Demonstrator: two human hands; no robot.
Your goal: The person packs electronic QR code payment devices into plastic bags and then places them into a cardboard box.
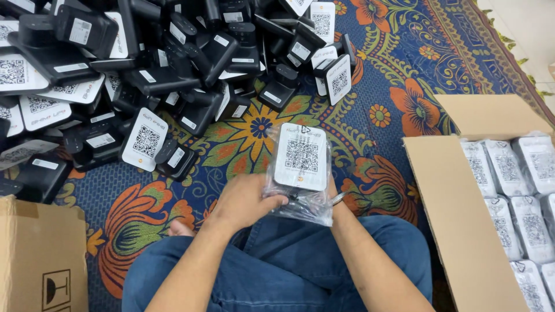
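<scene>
left hand (245, 199) fingers clamp the clear bag (300, 196); right hand hidden behind it, grip unclear.

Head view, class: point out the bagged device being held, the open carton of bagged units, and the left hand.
bagged device (300, 155), head view, white front panel.
open carton (457, 219), head view, left flap.
left hand (245, 199), head view, back.

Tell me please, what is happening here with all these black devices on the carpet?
A person sits on a flowered carpet and holds one black device with a white code card, partly inside a clear plastic bag. The left hand has its grip on the bag's lower end; the right hand is mostly hidden behind it. A big pile of unbagged devices lies ahead to the left. An open cardboard box on the right holds rows of bagged devices. Another box stands at the left.
</scene>
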